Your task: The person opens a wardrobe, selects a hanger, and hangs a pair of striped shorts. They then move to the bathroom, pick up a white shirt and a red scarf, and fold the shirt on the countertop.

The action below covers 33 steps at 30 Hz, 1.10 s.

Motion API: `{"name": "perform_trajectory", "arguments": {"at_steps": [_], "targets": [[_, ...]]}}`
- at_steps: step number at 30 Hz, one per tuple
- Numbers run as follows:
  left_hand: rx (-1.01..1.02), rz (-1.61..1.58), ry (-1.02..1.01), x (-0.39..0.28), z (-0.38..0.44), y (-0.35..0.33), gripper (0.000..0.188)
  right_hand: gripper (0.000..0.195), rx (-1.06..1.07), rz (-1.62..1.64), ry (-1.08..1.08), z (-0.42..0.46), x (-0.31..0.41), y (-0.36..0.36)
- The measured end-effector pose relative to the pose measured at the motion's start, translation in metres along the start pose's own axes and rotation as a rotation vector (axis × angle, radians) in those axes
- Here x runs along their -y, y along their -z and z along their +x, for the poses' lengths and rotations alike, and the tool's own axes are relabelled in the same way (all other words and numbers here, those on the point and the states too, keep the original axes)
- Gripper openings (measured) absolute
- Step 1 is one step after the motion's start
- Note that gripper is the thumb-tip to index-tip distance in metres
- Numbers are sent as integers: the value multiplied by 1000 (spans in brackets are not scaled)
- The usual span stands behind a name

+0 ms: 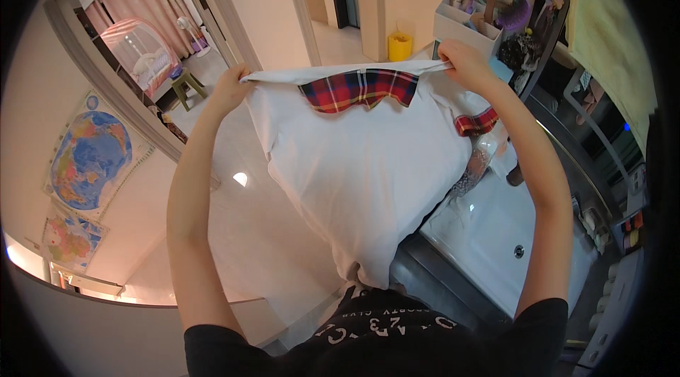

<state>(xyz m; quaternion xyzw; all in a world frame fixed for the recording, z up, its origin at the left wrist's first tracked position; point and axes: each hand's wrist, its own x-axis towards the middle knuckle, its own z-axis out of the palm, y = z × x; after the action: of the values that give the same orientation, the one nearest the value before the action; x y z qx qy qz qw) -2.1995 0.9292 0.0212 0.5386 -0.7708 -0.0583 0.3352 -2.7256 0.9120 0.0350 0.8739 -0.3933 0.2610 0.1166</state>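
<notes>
A white shirt [356,154] with a red plaid collar [364,90] and a plaid sleeve cuff [476,122] hangs stretched out in front of me. My left hand [234,87] grips its upper edge at the left corner. At the right, my right hand [465,63] pinches the same edge, pulled nearly straight between both hands. The sleeve with the plaid cuff droops under my right forearm, above the sink. The shirt's lower part narrows and falls close to my body. Its back side is hidden.
To the right is a white washbasin [494,233] with a drain. Beyond it stands a white organizer [467,21] holding combs and brushes. A yellow bin [400,46] is on the floor by the doorway. World maps [90,159] hang on the left wall; a green stool [186,85] stands in the far room.
</notes>
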Motion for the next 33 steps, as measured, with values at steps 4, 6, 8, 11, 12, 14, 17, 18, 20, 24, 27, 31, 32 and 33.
{"name": "perform_trajectory", "arguments": {"at_steps": [4, 6, 8, 11, 12, 14, 17, 18, 20, 24, 27, 31, 32, 33], "targets": [[-31, -255, 129, -44, -27, 20, 24, 14, -60, 193, -92, -15, 13, 42], [-19, -563, 183, -64, -45, 36, 26, 13, 61, 345, -177, -20, 17, 53], [100, -431, 109, -36, -63, 27, 26, 17, 317, 503, -260, -30, 13, 52], [338, -205, 78, -29, -107, -6, 30, 18, 699, 406, -198, -66, 40, 35], [389, -161, 116, -32, -124, -17, 32, 20, 726, 398, -153, -80, 44, 22], [488, -46, 115, -48, -140, -29, 34, 28, 744, 255, -34, -97, 62, 12], [378, 180, 57, -74, -162, -28, 44, 31, 594, 225, -5, -97, 86, 20], [300, 257, 22, -83, -166, -28, 50, 33, 552, 256, 13, -93, 95, 24], [310, 343, -171, -112, -166, -31, 58, 39, 479, 331, 43, -88, 110, 19], [546, -94, -336, -136, -165, -71, 62, 59, 437, 343, 80, -108, 135, -28], [460, 27, -230, -124, -154, -107, 50, 68, 514, 186, -1, -105, 127, -66], [493, -106, -150, -111, -116, -128, 33, 66, 484, 194, -45, -88, 99, -76], [532, -139, -141, -109, -115, -126, 30, 66, 466, 203, -40, -89, 97, -77], [527, -128, -165, -116, -122, -119, 26, 65, 505, 223, -29, -90, 99, -70]]}}
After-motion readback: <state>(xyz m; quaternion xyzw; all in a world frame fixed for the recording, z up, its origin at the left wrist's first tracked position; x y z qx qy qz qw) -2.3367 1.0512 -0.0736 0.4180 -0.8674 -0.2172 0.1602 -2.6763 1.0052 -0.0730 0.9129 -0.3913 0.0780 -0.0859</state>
